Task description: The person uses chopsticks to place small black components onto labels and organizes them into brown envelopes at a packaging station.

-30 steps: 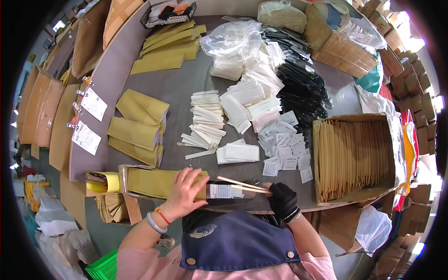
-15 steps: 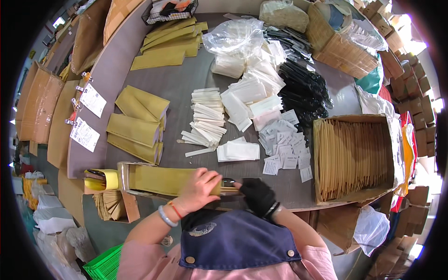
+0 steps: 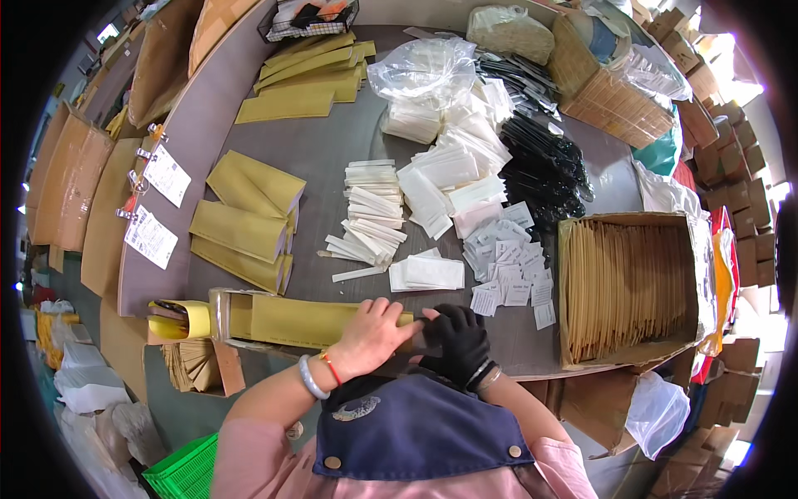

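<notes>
A yellow-brown paper envelope (image 3: 303, 321) lies lengthwise at the table's front edge, its left part over a long narrow carton (image 3: 218, 316). Bare, with a red cord and a pale bangle at the wrist, my left hand (image 3: 376, 334) grips the envelope near its right end. My right hand (image 3: 454, 343), in a black glove with bare fingertips, is curled at that same end, almost touching the left. Something dark shows between the two hands, mostly covered by fingers, so I cannot make out what it is.
White paper packets (image 3: 426, 273), small printed cards (image 3: 509, 264) and black plastic sleeves (image 3: 544, 166) lie across the middle. Stacked envelopes (image 3: 237, 229) sit at left. A carton (image 3: 567, 291) packed with brown envelopes stands right; a yellow container (image 3: 195, 318) is left of the narrow carton.
The envelope's right end and my left hand have shifted a little to the right. My right hand has closed in on that end, covering most of the dark thing that showed there before.
</notes>
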Demonstrator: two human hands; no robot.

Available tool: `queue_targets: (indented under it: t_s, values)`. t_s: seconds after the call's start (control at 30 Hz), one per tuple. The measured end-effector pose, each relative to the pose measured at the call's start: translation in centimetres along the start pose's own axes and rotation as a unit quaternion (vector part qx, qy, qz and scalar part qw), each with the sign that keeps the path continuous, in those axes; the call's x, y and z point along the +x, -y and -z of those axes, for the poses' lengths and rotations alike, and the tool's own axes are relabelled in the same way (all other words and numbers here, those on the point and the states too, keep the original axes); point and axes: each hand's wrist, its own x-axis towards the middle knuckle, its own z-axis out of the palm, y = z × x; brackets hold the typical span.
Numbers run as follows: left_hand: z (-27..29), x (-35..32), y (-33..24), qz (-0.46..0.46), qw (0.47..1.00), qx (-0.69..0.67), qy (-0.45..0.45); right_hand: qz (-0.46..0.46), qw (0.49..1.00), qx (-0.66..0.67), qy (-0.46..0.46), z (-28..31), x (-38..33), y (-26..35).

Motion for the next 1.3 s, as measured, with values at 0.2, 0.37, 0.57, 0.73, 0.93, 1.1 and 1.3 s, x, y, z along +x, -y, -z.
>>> queue_targets:
  t_s: [0.2, 0.37, 0.57, 0.73, 0.93, 1.1, 1.3]
  values:
    - [5.6, 0.7, 2.2, -0.074, 0.997, 0.024, 0.023, 0.046, 0.986, -0.149, 0.063, 5.0, 1.3, 0.5]
    - [10.3, -1.2, 10.0, 0.039, 0.991, 0.081, -0.101, -0.005, 0.980, -0.196, -0.022, 9.1, -0.3, -0.2]
    - [-1.7, -4.4, 2.6, 0.309, 0.933, -0.056, -0.175, -0.008, 0.981, -0.191, 0.038, 8.1, -0.1, 0.7]
    - [-3.2, -4.9, 3.4, 0.319, 0.914, -0.130, -0.214, 0.007, 0.974, -0.208, 0.091, 8.5, 0.4, 1.3]
    - [-2.3, -4.7, 3.0, 0.336, 0.914, -0.139, -0.182, 0.020, 0.978, -0.129, 0.165, 2.9, 1.8, 0.7]
    - [-2.1, -4.1, 6.1, 0.249, 0.927, -0.212, -0.181, 0.121, 0.986, -0.090, 0.069, -1.5, 4.0, 2.6]
    - [-1.1, -0.8, 9.8, 0.254, 0.955, -0.085, -0.125, -0.111, 0.975, -0.110, -0.158, 9.3, -0.9, -6.6]
